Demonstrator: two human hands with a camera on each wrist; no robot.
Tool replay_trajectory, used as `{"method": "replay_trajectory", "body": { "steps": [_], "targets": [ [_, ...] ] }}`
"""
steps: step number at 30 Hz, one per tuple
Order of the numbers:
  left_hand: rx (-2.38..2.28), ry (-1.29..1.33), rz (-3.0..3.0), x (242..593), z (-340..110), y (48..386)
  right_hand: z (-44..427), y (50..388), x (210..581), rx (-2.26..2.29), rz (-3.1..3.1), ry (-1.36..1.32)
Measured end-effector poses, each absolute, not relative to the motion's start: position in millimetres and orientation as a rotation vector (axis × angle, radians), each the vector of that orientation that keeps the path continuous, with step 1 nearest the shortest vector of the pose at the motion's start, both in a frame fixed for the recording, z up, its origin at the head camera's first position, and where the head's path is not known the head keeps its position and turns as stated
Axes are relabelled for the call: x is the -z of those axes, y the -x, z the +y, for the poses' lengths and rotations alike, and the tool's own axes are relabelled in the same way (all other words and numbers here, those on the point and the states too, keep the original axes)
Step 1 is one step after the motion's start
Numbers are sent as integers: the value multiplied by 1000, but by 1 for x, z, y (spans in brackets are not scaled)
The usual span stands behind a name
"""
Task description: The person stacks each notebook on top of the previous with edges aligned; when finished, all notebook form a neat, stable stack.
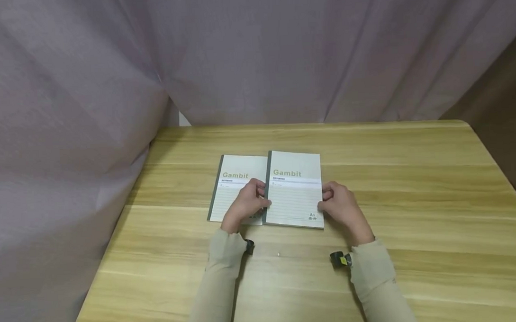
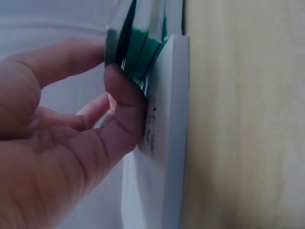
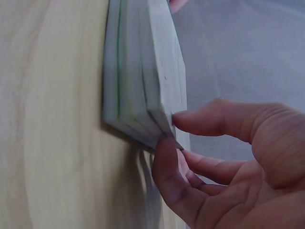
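Note:
A pale notebook (image 1: 295, 193) with a dark spine and "Gambit" on its cover lies on top of several others, overlapping the edge of a matching notebook (image 1: 237, 164) to its left. My left hand (image 1: 244, 201) pinches its spine side; in the left wrist view, the dark spine (image 2: 111, 45) sits between thumb and fingers, above green-spined notebooks (image 2: 136, 52). At the opposite edge, my right hand (image 1: 342, 205) pinches the notebook near its lower right corner. The right wrist view shows the thumb on the cover and a finger under the edge of the layered notebooks (image 3: 133, 71).
The notebooks rest on a wood-grain table (image 1: 413, 198). A tiny pale speck (image 1: 279, 254) lies on it between the forearms. Grey-mauve curtain cloth (image 1: 254, 57) hangs behind the table and along its left side.

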State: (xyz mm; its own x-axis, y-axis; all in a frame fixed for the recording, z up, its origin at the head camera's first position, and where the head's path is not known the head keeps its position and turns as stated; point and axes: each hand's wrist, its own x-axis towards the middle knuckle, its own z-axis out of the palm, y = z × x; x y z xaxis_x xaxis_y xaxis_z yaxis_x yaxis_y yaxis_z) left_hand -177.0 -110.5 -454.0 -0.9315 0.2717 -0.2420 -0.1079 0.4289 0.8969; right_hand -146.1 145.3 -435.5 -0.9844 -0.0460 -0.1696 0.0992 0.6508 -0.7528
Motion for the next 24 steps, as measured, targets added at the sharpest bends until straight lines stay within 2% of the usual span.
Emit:
{"method": "replay_trajectory", "body": {
  "steps": [11, 24],
  "targets": [
    [-1394, -219, 2410, 451, -110, 175, 148, 147, 435, 1196, 2664, -32],
    [-1545, -121, 2412, 449, -137, 176, 142, 161, 416, 1153, 2785, -9]
  ]
}}
